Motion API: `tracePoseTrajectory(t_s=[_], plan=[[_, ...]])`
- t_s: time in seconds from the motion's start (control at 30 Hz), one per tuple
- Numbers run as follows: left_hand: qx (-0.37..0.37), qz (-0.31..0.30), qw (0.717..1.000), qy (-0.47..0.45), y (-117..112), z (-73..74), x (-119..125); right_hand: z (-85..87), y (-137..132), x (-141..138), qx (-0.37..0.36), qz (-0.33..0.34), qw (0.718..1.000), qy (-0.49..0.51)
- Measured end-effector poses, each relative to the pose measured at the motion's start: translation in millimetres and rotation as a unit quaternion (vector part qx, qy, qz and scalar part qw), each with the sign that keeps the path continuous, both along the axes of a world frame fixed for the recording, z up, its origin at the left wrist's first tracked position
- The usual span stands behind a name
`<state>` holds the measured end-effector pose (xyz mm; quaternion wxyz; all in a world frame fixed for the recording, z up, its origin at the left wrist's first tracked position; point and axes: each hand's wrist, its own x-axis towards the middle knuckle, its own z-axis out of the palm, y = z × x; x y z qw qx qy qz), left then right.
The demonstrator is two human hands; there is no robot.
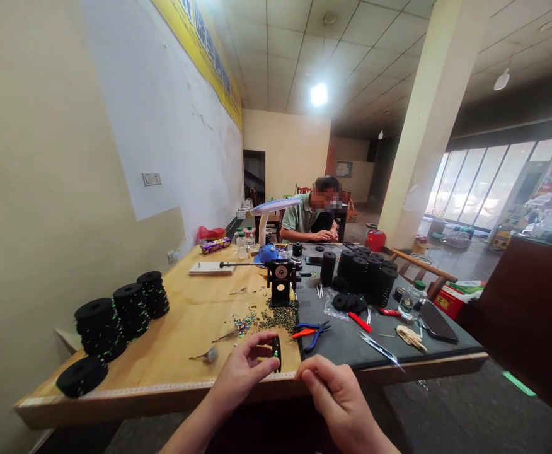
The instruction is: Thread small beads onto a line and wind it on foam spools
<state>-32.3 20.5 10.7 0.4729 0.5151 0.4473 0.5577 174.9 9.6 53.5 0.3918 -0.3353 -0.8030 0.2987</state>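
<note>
My left hand [244, 372] is closed around a small black spool [276, 350], held upright at the near edge of the wooden table [172, 353]. My right hand [337, 400] hovers just right of it with fingers pinched together; what they hold, if anything, is too thin to see. A pile of small green and multicoloured beads [266, 320] lies on the table just beyond my hands. A black winding device [280, 282] stands behind the beads.
Stacks of black spools stand at the left [120, 312] and on the dark mat [363, 271]. Blue-handled pliers [314, 331], scissors [380, 349], a red cutter [360, 321] and a phone [438, 323] lie on the mat. A person sits at the table's far end [314, 217] behind a desk lamp [271, 217].
</note>
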Motion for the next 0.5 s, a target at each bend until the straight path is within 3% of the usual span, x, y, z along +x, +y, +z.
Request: tracePoseTrajectory(t_s=[0.1,0.3,0.4,0.5], plan=[[-0.015,0.027,0.998,-0.048,-1,-1.6,3,-9.6,1,1,0.010,0.025,1.000,0.002],[-0.087,0.031,0.968,-0.234,-6,3.7,13,-62.8,4,-7,-0.024,0.060,0.998,-0.016],[-0.116,0.019,0.951,-0.288,-10,6.7,17,-85.2,12,-11,-0.140,0.057,0.987,0.051],[-0.147,-0.035,0.940,-0.307,-13,6.6,17,-97.8,27,-12,-0.284,0.080,0.944,0.146]])
